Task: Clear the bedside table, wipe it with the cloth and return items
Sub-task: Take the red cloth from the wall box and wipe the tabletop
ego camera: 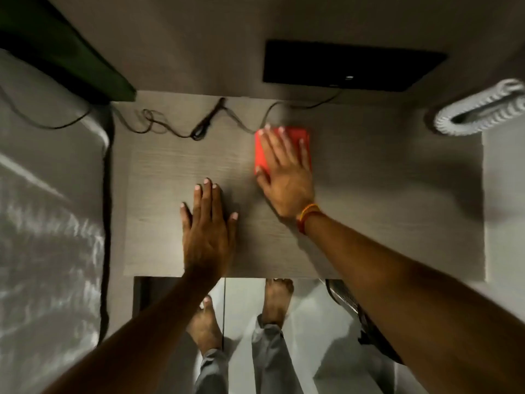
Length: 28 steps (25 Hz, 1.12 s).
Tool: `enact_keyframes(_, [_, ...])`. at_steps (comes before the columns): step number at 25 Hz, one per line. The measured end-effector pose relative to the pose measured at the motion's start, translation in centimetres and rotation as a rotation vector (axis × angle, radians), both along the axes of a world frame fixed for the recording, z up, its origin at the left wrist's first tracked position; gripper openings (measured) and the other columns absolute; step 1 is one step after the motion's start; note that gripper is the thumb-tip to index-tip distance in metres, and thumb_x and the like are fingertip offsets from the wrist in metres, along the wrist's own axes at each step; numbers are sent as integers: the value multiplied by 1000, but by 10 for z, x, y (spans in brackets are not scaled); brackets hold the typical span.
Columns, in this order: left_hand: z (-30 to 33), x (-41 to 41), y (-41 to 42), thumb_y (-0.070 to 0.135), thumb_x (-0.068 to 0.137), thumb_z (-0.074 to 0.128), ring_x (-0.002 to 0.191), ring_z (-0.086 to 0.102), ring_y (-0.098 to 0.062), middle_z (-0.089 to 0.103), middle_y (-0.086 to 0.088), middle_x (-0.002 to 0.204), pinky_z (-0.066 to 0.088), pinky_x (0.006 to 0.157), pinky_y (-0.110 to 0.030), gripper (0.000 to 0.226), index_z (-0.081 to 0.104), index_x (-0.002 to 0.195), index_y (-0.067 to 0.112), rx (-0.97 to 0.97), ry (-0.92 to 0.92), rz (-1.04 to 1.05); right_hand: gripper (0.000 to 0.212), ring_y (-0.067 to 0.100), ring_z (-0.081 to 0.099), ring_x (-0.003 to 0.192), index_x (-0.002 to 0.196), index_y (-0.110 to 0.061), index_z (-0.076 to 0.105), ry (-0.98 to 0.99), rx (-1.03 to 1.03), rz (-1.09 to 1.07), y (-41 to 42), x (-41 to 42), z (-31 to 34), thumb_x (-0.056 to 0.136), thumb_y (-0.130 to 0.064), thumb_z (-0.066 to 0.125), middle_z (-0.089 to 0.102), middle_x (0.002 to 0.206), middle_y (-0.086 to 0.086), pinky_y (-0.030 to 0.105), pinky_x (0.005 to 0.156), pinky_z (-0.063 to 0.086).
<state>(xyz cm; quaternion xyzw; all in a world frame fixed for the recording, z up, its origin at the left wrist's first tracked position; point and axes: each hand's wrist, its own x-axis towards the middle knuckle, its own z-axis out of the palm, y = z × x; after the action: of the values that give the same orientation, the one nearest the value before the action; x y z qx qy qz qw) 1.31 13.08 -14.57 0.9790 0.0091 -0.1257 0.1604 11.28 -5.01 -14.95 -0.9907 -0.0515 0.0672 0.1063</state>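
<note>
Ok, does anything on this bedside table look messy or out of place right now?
Only the black cable: it lies in loose, tangled loops along the back edge of the table, right beside the red cloth under the right hand. The left hand rests flat. No spills or damage visible.

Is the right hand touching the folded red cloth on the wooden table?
Touching. The head view shows the right hand pressed flat on the red cloth, fingers spread over it.

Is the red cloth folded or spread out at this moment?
Folded: the red cloth is a compact rectangle with rounded edges, lying flat on the bedside table under the right hand.
</note>
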Motion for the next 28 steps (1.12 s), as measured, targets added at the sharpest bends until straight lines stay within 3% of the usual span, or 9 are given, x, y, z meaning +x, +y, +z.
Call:
enact_keyframes(3, [1,3,-27,43,107,30,159,20,-29,22,-11,171,20,124,-64,66,28,161,7,66,-43,-224,72,19,2,158,163,-24,6,52,-36,-40,-22,-90,0,102,-47,37,5,172,-4,54,126,9])
enact_keyframes(5, [3,12,-48,44,107,29,159,20,-28,23,-10,171,21,124,-63,65,28,161,8,86,-38,-251,71,19,4,158,162,-24,8,96,-24,32,-44,-141,2,102,-47,37,6,171,-3,55,125,13])
enact_keyframes(8, [3,14,-70,47,108,27,160,17,-28,20,-10,171,18,125,-62,67,26,162,8,129,-48,-289,70,17,6,158,162,-25,11,73,-55,104,-84,-113,-1,102,-48,37,8,171,-4,55,124,17])
enact_keyframes(13, [-6,6,-84,64,104,24,161,10,-33,11,-12,173,13,126,-63,82,16,164,8,221,-30,-332,73,18,9,158,162,-25,14,2,-58,-108,-135,-11,-5,99,-48,40,13,171,-5,53,126,13])
enact_keyframes(20, [4,4,-105,73,99,21,160,5,-39,6,-17,173,17,122,-69,96,15,163,1,277,37,-275,71,15,4,158,162,-27,9,99,-77,-136,-197,-159,6,102,-50,38,8,171,-7,54,125,15])
enact_keyframes(25, [-3,1,-122,76,97,21,160,-3,-41,-1,-20,173,12,122,-71,102,7,162,-1,296,64,-221,70,20,12,157,162,-24,13,30,-73,-329,-238,-42,0,100,-50,32,15,170,-3,56,125,14])
enact_keyframes(28, [-6,-2,-126,75,97,24,160,-3,-41,-2,-20,173,9,123,-71,102,4,162,-2,264,59,-185,68,19,18,156,161,-25,20,-26,-95,-463,-222,-2,-9,98,-48,32,21,169,-6,55,123,18])
